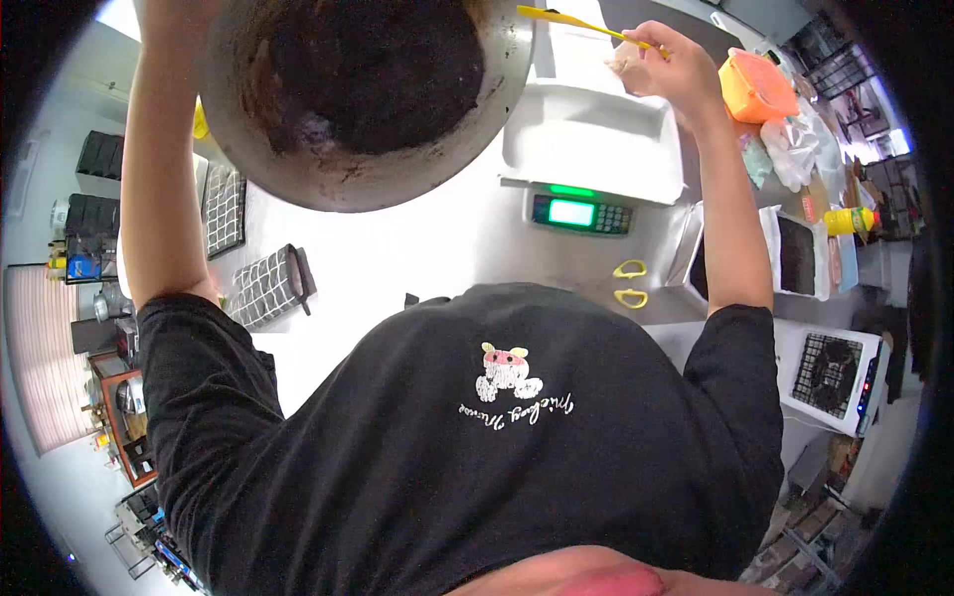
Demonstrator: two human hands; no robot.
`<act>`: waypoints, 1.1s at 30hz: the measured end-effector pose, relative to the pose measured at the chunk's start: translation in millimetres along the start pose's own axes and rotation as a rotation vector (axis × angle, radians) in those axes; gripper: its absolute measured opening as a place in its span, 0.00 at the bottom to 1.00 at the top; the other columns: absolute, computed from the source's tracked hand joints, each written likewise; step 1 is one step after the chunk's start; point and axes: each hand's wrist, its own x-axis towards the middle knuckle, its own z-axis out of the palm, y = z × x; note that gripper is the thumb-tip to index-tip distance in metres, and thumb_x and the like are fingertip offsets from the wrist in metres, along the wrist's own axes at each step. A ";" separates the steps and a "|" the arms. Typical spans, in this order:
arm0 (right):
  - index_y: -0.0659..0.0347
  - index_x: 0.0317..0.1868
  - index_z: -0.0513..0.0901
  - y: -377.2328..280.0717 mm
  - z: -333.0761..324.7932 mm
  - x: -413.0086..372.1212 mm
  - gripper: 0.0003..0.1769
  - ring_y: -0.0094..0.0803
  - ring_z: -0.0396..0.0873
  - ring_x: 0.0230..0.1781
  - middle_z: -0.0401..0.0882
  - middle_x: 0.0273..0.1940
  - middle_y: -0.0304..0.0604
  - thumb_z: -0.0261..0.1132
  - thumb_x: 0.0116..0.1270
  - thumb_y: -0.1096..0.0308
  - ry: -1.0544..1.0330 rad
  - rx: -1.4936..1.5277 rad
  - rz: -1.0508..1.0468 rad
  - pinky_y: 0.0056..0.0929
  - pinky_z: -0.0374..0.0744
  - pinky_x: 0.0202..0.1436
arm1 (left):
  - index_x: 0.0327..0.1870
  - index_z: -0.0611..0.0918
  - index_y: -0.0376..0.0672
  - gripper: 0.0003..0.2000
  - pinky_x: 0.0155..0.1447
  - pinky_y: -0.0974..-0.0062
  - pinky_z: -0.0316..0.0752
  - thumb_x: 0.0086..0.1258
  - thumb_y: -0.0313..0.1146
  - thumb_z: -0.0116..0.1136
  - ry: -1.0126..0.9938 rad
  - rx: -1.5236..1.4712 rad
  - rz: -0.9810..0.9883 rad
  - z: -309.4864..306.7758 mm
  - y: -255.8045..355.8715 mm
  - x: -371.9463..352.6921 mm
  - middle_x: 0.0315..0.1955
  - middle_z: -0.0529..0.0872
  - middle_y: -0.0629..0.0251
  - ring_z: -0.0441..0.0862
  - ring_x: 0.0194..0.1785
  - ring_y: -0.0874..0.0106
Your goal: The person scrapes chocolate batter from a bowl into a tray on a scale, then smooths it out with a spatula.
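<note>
Black shirt (497, 467) fabric is lying nearest the camera, below both hands. Ahead of it, a large metal pan (397, 184) is occupying the space between my hands, closer to the left, its inside facing me and showing dark material. My left hand (179, 15) is passing out of view beside the pan; I cannot tell how its fingers are set, though the pan's raised position is suggesting support from that side. My right hand (668, 62) is pinching a yellow tool (586, 24) between thumb and fingers, presumably because so slim a handle is calling for light control. Its far end is pointing left toward the pan's rim; I cannot confirm contact.

Below my right hand, a white tray (596, 164) is resting on a lit scale (571, 213), apparently for weighing. Closer to my body from that hand, yellow scissor handles (632, 274) are lying within easy reach. Below my left hand, a checked mitt (263, 288) is lying aside, likely to leave the middle free. Beyond my right hand, rightward, an orange container (760, 89) is standing near a plastic bag (795, 149).
</note>
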 end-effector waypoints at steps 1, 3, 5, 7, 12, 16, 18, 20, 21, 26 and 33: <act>0.53 0.46 0.82 7.3 -9.2 4.9 0.13 0.27 0.79 0.31 0.83 0.33 0.35 0.56 0.62 0.69 0.009 -0.003 -0.008 0.23 0.75 0.37 | 0.22 0.69 0.49 0.08 0.20 0.82 0.62 0.60 0.26 0.53 -0.049 0.043 0.047 18.5 0.6 1.3 0.13 0.66 0.75 0.63 0.15 0.82; 0.53 0.46 0.82 20.7 -25.0 15.1 0.13 0.27 0.79 0.31 0.83 0.33 0.36 0.56 0.62 0.68 0.064 -0.158 -0.018 0.23 0.75 0.37 | 0.23 0.70 0.47 0.06 0.17 0.84 0.59 0.58 0.26 0.52 -0.172 0.009 0.139 54.3 -8.2 1.0 0.14 0.70 0.73 0.67 0.15 0.82; 0.49 0.45 0.83 45.1 -34.9 30.0 0.12 0.32 0.80 0.31 0.83 0.33 0.38 0.58 0.61 0.66 0.141 -0.133 -0.102 0.26 0.76 0.36 | 0.22 0.70 0.47 0.06 0.18 0.83 0.58 0.56 0.25 0.52 -0.151 0.077 0.065 94.7 -14.5 5.0 0.13 0.70 0.73 0.67 0.15 0.82; 0.46 0.43 0.83 63.5 -46.6 42.4 0.11 0.38 0.80 0.33 0.83 0.34 0.40 0.59 0.60 0.64 0.223 -0.269 -0.148 0.31 0.77 0.35 | 0.20 0.70 0.46 0.05 0.18 0.82 0.57 0.51 0.22 0.49 -0.208 -0.002 0.074 127.4 -24.6 1.8 0.13 0.70 0.71 0.66 0.15 0.81; 0.53 0.27 0.81 74.8 -75.5 69.8 0.05 0.46 0.79 0.30 0.80 0.27 0.45 0.59 0.55 0.66 0.431 -0.406 -0.300 0.43 0.77 0.33 | 0.19 0.70 0.44 0.06 0.18 0.81 0.56 0.50 0.20 0.48 -0.337 -0.058 0.035 185.0 -51.7 -7.6 0.12 0.69 0.71 0.64 0.14 0.80; 0.53 0.27 0.81 114.1 -85.5 78.1 0.04 0.46 0.79 0.30 0.80 0.27 0.45 0.60 0.54 0.67 0.438 -0.451 -0.306 0.42 0.77 0.33 | 0.20 0.71 0.42 0.05 0.18 0.81 0.57 0.50 0.19 0.48 -0.444 -0.174 0.034 221.0 -59.6 -18.0 0.12 0.70 0.70 0.64 0.14 0.80; 0.43 0.40 0.84 137.5 -82.2 71.5 0.11 0.42 0.81 0.34 0.82 0.34 0.40 0.57 0.60 0.64 0.225 -0.625 -0.066 0.38 0.78 0.35 | 0.20 0.71 0.42 0.05 0.18 0.81 0.58 0.51 0.19 0.48 -0.489 -0.178 0.049 230.1 -63.2 -21.2 0.12 0.70 0.70 0.64 0.14 0.80; 0.43 0.39 0.84 162.9 -66.9 61.2 0.11 0.43 0.81 0.33 0.82 0.34 0.40 0.57 0.60 0.64 0.225 -0.578 -0.116 0.39 0.79 0.35 | 0.22 0.71 0.41 0.04 0.18 0.82 0.58 0.50 0.20 0.49 -0.414 -0.230 0.003 238.6 -61.8 -27.1 0.13 0.71 0.70 0.65 0.14 0.80; 0.42 0.39 0.84 174.3 -56.9 54.5 0.11 0.43 0.81 0.32 0.82 0.34 0.40 0.56 0.60 0.64 0.229 -0.529 -0.171 0.40 0.79 0.36 | 0.22 0.71 0.41 0.04 0.18 0.82 0.58 0.50 0.20 0.49 -0.417 -0.228 -0.001 241.9 -59.5 -30.8 0.13 0.71 0.70 0.65 0.14 0.80; 0.43 0.38 0.84 176.7 -27.4 10.8 0.10 0.42 0.81 0.32 0.82 0.31 0.41 0.57 0.59 0.63 0.102 -0.406 -0.063 0.41 0.79 0.36 | 0.25 0.73 0.41 0.04 0.18 0.83 0.59 0.50 0.20 0.51 -0.375 0.005 0.026 238.2 -55.6 -42.7 0.14 0.72 0.71 0.66 0.15 0.81; 0.46 0.32 0.83 158.7 -26.6 -15.4 0.07 0.37 0.81 0.32 0.82 0.29 0.35 0.59 0.56 0.68 0.025 -0.408 -0.348 0.38 0.78 0.34 | 0.27 0.73 0.41 0.04 0.18 0.83 0.59 0.52 0.21 0.53 -0.352 -0.054 -0.012 236.6 -45.9 -60.9 0.15 0.72 0.72 0.66 0.16 0.82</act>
